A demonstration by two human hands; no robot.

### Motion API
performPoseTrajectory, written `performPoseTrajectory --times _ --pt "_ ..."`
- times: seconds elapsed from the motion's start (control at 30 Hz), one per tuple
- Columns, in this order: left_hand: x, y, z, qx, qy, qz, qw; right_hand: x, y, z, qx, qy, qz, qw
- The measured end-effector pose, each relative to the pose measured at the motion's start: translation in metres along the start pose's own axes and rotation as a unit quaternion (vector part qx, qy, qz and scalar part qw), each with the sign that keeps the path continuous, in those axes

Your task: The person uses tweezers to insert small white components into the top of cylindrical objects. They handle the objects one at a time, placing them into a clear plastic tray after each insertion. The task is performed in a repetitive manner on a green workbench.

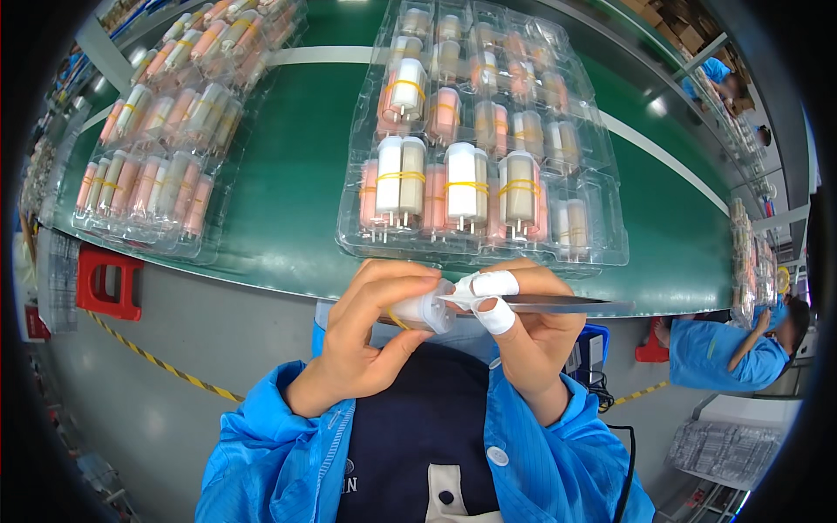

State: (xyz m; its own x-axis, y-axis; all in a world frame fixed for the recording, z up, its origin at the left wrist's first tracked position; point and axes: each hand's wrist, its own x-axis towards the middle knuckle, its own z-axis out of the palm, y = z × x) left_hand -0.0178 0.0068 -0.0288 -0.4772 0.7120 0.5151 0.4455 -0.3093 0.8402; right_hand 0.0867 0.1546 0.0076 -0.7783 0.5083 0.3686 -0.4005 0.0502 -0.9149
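Observation:
My left hand [370, 327] is closed around a white cylinder [427, 312] with a translucent end and a yellow rubber band. That end faces my right hand [532, 322], whose thumb and forefinger carry white tape. Pinched in those taped fingers is a slim metal tool [571, 303] that looks like tweezers. Its narrow tip is at the cylinder's end; whether they touch I cannot tell. Just beyond my hands lies a clear plastic tray [615, 248], holding rows of white, grey and pink cylinders [401, 179] tied with yellow bands, some with metal prongs.
Another clear tray [131, 228] of similar cylinders sits left on the green belt [288, 174]. Beneath the belt's edge are a red stool [109, 281] and a blue bin [595, 336]. At the far right, another person in blue [724, 349] works by more trays.

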Motion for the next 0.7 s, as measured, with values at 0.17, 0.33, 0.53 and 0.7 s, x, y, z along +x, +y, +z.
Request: performPoseTrajectory --times 0.17,0.33,0.53,0.7 --pt "-0.0003 0.0001 -0.0002 -0.002 0.002 0.003 1.000 -0.0018 0.0024 -0.0019 0.011 -0.003 -0.006 1.000" --pt "-0.0009 -0.0011 -0.0004 0.007 0.002 -0.002 1.000 -0.0005 0.0031 -0.0004 -0.002 -0.002 -0.005 1.000" --pt "-0.0005 -0.0003 -0.0010 0.011 0.004 -0.001 1.000 -0.0010 0.0046 -0.0022 0.011 -0.009 -0.006 1.000" --pt "0.0018 0.0014 -0.0019 0.027 0.000 0.009 1.000 -0.0006 0.0043 -0.0005 0.032 0.004 -0.005 0.999"
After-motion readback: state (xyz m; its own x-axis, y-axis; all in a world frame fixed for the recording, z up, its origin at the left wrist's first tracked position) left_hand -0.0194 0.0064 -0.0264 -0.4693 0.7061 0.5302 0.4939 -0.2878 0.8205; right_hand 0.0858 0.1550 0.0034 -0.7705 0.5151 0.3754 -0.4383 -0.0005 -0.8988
